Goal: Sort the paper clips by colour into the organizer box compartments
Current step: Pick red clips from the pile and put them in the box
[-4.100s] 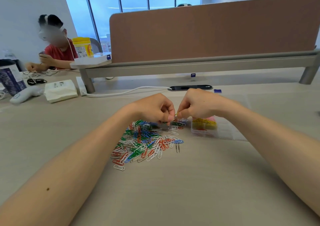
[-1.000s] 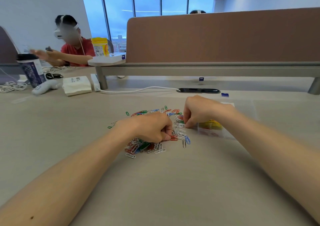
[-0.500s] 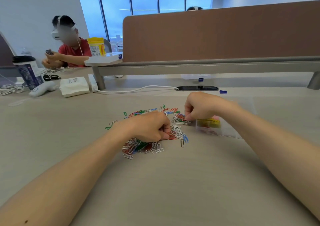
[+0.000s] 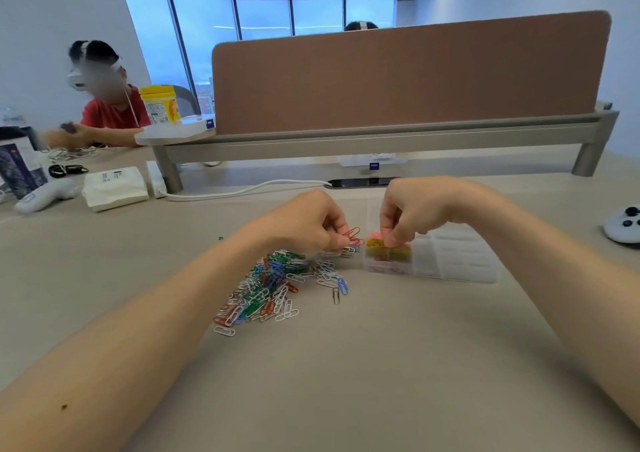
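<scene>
Organizer box (image 4: 460,259): clear plastic, rectangular, grid of small compartments, lying on smooth beige tabletop (image 4: 346,382). Yellow clips (image 4: 401,253) fill compartments at box's left end. Loose pile of paper clips (image 4: 270,285) lies left of box: thin bent wire, white, green, blue, red. Left hand (image 4: 308,224), just left of box, pinches red clips (image 4: 353,234). Right hand (image 4: 419,209) is above box's left end, fingertips bunched down at yellow clips; cannot tell whether it holds one.
</scene>
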Demonstrator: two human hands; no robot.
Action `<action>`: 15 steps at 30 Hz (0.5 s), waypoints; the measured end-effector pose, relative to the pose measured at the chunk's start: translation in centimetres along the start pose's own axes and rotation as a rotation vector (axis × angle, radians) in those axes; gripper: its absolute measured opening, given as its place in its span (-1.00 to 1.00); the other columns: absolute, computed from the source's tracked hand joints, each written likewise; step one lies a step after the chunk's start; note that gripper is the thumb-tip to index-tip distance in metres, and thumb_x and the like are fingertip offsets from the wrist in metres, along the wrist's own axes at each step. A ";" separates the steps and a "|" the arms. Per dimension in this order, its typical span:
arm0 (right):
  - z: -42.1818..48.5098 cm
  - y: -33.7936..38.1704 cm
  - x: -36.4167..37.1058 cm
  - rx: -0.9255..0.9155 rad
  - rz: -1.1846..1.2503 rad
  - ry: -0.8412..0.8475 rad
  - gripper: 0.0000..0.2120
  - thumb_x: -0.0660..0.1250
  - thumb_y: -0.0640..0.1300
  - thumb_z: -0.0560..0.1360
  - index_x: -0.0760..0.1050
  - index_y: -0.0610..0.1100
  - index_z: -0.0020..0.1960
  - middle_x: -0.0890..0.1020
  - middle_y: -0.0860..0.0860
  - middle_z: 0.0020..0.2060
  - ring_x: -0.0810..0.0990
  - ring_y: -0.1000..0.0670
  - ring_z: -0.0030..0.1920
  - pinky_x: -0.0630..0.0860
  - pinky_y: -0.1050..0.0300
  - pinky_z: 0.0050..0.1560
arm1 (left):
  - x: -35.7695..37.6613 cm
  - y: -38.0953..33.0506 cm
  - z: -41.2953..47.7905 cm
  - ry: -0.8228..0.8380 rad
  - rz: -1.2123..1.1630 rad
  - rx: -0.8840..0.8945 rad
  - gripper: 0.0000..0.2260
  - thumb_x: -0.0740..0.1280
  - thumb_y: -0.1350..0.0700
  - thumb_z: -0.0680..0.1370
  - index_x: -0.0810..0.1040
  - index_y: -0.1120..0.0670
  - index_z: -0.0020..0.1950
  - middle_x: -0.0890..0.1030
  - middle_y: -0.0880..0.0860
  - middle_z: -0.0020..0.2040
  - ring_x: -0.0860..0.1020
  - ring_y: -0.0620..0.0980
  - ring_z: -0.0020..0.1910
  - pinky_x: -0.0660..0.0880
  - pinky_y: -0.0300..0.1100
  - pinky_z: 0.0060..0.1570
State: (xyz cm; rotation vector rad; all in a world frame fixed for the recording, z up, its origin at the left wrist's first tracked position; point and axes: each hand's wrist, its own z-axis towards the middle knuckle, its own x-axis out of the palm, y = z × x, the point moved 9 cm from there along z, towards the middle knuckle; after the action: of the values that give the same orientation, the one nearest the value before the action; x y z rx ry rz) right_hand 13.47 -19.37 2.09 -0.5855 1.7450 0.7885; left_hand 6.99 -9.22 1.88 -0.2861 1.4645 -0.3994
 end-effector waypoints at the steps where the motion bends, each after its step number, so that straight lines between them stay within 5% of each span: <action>1: 0.0 -0.4 0.1 0.012 -0.008 0.011 -0.91 0.45 -0.21 0.44 0.66 -0.06 -0.21 0.63 0.06 -0.33 0.53 0.05 -0.30 0.47 0.20 -0.30 | 0.2 -0.7 0.7 -0.009 0.013 0.016 -0.97 0.45 0.14 0.50 0.67 0.05 -0.13 0.67 -0.06 -0.26 0.54 -0.22 -0.37 0.43 -0.40 -0.32; 11: 0.5 -1.8 0.6 0.056 -0.027 0.055 -0.88 0.46 -0.22 0.43 0.64 -0.01 -0.19 0.69 0.03 -0.19 0.60 0.07 -0.20 0.50 0.22 -0.27 | 2.3 -2.9 3.7 0.075 0.096 0.084 -0.91 0.49 0.12 0.46 0.71 0.06 -0.05 0.70 -0.03 -0.19 0.57 -0.12 -0.29 0.55 -0.19 -0.14; 15: 0.3 -1.6 0.0 0.031 -0.011 0.048 -0.91 0.46 -0.21 0.45 0.68 -0.04 -0.09 0.68 0.08 -0.24 0.61 0.09 -0.22 0.47 0.24 -0.30 | 1.6 -2.3 3.5 0.066 0.016 0.100 -0.90 0.51 0.12 0.44 0.72 0.02 -0.06 0.70 -0.08 -0.19 0.61 -0.18 -0.24 0.56 -0.26 -0.14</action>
State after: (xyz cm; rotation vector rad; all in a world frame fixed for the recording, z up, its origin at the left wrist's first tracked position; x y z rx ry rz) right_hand 14.83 -20.15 1.65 -0.5964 1.7935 0.7441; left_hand 10.41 -12.11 1.75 -0.1825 1.5056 -0.4719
